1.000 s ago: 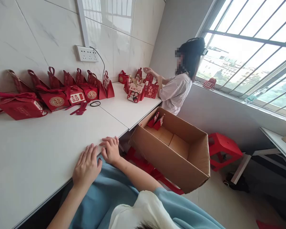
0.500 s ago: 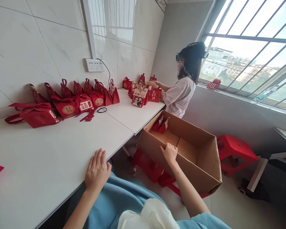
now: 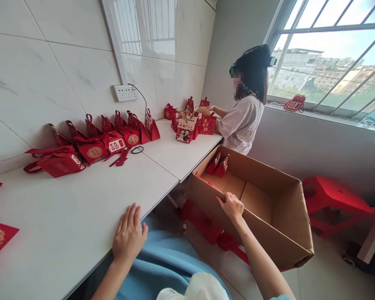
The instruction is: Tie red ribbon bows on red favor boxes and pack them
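My left hand [image 3: 130,233] lies flat on the white table [image 3: 90,200] near its front edge, fingers stretched out and holding nothing. With my right hand [image 3: 233,206] I grip the near rim of a large open cardboard box [image 3: 265,233], fingers hooked over the edge. Inside the box, small red gift boxes [image 3: 221,167] stand at the far left end, and a bit of red shows along the near wall. A row of red gift boxes with ribbons and loop handles [image 3: 95,150] stands along the wall on the table.
Across the table's far end, a co-worker [image 3: 242,121] handles more red gift boxes [image 3: 185,129]. A black ring [image 3: 137,150] and red ribbon pieces [image 3: 120,158] lie on the table. Flat red pieces [image 3: 0,239] are at the left edge. Red stools [image 3: 334,204] stand around the cardboard box.
The view has shifted slightly, showing more of the red pieces at the left and more red inside the cardboard box. Both hands keep their places.
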Action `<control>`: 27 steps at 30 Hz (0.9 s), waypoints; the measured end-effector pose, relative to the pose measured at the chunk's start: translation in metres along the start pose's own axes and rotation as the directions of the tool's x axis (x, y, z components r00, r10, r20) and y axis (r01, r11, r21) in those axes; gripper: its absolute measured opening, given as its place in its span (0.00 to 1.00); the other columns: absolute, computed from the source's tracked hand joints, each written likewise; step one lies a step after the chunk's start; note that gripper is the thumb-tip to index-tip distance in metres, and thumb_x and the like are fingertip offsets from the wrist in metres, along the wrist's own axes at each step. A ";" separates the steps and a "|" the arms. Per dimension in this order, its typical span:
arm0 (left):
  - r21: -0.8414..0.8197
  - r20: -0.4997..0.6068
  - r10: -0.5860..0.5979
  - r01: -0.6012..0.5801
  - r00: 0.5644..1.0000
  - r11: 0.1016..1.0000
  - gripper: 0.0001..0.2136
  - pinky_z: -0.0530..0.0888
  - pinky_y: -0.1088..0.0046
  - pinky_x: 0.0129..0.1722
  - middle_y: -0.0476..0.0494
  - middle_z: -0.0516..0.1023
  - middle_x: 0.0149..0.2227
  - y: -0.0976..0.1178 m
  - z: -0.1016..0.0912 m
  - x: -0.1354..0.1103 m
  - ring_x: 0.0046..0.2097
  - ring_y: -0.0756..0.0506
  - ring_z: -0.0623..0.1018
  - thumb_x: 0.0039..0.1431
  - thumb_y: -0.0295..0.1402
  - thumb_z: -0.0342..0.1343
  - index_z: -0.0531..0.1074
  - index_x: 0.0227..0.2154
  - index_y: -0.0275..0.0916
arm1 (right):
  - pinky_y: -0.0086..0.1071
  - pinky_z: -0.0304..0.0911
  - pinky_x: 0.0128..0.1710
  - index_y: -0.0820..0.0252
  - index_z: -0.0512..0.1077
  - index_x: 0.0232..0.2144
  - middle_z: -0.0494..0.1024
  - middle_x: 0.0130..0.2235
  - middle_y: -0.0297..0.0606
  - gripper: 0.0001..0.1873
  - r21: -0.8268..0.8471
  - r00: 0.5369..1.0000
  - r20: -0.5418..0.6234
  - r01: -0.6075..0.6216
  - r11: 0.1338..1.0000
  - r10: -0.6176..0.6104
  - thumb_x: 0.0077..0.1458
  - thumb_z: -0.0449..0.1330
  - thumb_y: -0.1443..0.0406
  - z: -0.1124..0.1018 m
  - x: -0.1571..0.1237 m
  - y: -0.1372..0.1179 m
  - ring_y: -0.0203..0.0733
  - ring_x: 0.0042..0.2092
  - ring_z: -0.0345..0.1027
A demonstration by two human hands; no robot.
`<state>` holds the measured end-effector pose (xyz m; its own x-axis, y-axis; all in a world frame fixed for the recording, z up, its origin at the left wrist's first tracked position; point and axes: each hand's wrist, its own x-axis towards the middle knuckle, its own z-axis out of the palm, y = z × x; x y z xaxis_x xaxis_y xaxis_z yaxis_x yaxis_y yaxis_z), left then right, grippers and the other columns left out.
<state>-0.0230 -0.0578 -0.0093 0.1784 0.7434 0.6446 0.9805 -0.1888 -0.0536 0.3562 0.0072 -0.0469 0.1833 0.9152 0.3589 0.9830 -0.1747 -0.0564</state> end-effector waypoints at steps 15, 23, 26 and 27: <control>-0.213 0.104 -0.450 0.462 0.887 0.861 0.13 0.74 0.62 0.46 0.41 0.76 0.48 0.021 -0.013 0.009 0.49 0.41 0.76 0.60 0.34 0.48 0.65 0.47 0.43 | 0.37 0.67 0.35 0.57 0.68 0.37 0.72 0.39 0.45 0.09 0.640 0.805 -0.342 0.577 0.507 -0.485 0.62 0.49 0.62 -0.019 0.024 -0.112 0.45 0.40 0.70; -0.436 -0.142 -0.943 0.836 0.302 0.333 0.23 0.76 0.60 0.43 0.32 0.61 0.58 -0.081 -0.082 -0.024 0.53 0.38 0.72 0.58 0.41 0.49 0.54 0.55 0.42 | 0.40 0.70 0.35 0.62 0.67 0.40 0.70 0.44 0.51 0.14 0.614 0.519 -0.449 0.770 0.171 -0.727 0.63 0.45 0.61 -0.031 0.036 -0.289 0.47 0.40 0.69; -0.334 -0.376 -0.884 0.850 0.276 0.407 0.25 0.73 0.58 0.49 0.30 0.59 0.58 -0.137 -0.103 -0.031 0.59 0.37 0.64 0.60 0.41 0.49 0.51 0.57 0.39 | 0.44 0.69 0.36 0.63 0.67 0.39 0.70 0.42 0.52 0.17 0.507 0.522 -0.467 0.819 0.267 -0.714 0.63 0.44 0.57 -0.009 0.030 -0.305 0.51 0.42 0.68; -0.304 -0.408 -0.869 0.856 0.281 0.419 0.26 0.73 0.57 0.49 0.29 0.58 0.58 -0.154 -0.109 -0.032 0.59 0.37 0.63 0.60 0.40 0.49 0.50 0.58 0.37 | 0.43 0.68 0.36 0.62 0.67 0.39 0.70 0.42 0.51 0.18 0.494 0.516 -0.469 0.826 0.272 -0.717 0.63 0.43 0.57 -0.003 0.029 -0.306 0.51 0.42 0.68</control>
<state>-0.1884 -0.1224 0.0612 -0.8350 0.1109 0.5390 0.5390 0.3620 0.7605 0.0610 0.0864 -0.0164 -0.6150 0.4271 0.6629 0.4238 0.8879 -0.1789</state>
